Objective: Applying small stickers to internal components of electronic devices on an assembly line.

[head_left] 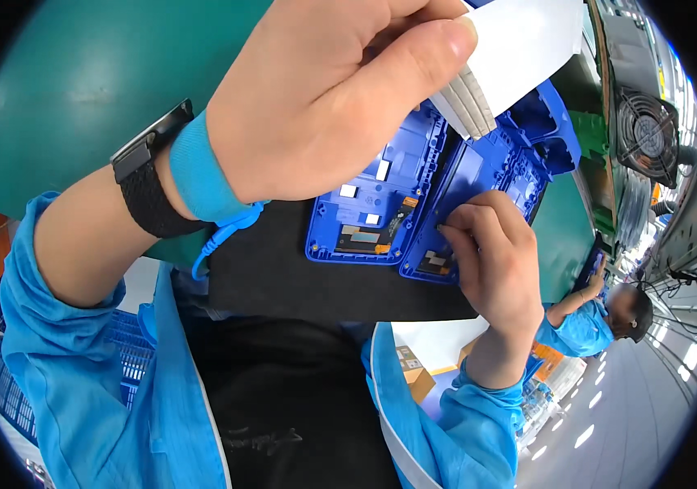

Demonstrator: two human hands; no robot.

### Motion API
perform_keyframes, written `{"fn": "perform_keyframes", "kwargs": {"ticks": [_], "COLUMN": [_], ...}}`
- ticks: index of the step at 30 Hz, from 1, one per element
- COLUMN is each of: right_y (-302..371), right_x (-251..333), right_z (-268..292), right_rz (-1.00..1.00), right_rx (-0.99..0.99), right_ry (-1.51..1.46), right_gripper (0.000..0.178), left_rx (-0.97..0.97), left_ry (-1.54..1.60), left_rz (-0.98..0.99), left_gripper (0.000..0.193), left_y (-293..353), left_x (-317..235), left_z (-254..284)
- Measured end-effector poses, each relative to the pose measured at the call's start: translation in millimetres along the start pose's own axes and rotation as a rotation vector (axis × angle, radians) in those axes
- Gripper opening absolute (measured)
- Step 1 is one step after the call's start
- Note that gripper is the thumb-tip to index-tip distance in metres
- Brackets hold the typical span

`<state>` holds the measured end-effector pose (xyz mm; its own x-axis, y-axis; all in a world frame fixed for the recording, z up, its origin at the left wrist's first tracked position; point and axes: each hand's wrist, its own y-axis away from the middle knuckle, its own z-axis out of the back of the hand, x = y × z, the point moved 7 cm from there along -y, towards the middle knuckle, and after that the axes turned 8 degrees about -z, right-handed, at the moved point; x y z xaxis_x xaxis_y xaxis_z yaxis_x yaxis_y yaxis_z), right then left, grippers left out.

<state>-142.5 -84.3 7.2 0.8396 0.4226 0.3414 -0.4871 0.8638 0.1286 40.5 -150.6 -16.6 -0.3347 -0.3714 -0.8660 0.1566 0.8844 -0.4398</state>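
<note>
- Two blue case halves (377, 194) lie on one black mat (283, 281), long axes pointing away, slightly rightward.
- Left hand (308, 110) pinches one white sheet (528, 49).
- Right hand (499, 253): fingertips pressed together; on what, I cannot tell.

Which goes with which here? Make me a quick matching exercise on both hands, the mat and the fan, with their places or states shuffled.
Column one:
1. Left hand
2. Right hand
3. Mat
4. Fan

Column two:
A. Right of the green table
B. Pinching the white sheet
C. Black, partly under the blue casing
D. Over the casing's right half

Pairs: 1-B, 2-D, 3-C, 4-A
</note>
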Motion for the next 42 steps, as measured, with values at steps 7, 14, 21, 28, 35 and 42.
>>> {"fn": "perform_keyframes", "kwargs": {"ticks": [7, 14, 21, 28, 35, 42], "right_y": [20, 27, 29, 30, 32, 27], "right_x": [-17, -29, -29, -29, -37, -29], "right_z": [15, 3, 2, 2, 4, 18], "right_rz": [-0.049, -0.063, -0.047, -0.039, -0.051, -0.059], "right_rx": [-0.081, -0.017, 0.001, 0.009, -0.061, -0.123], "right_ry": [-0.156, -0.091, -0.088, -0.078, -0.15, -0.114], "right_gripper": [0.015, 0.015, 0.015, 0.015, 0.02, 0.021], "left_rx": [-0.003, 0.02, 0.012, 0.014, 0.033, 0.2], "left_ry": [0.004, 0.015, 0.022, 0.045, 0.05, -0.206], "left_rz": [-0.008, -0.015, -0.064, -0.071, -0.01, 0.016], "left_gripper": [0.024, 0.023, 0.023, 0.023, 0.021, 0.025], "left_y": [-6, -8, -4, -2, -4, 0], "left_x": [5, 9, 8, 8, 12, 12], "left_z": [-8, -15, -17, -19, -19, -30]}}
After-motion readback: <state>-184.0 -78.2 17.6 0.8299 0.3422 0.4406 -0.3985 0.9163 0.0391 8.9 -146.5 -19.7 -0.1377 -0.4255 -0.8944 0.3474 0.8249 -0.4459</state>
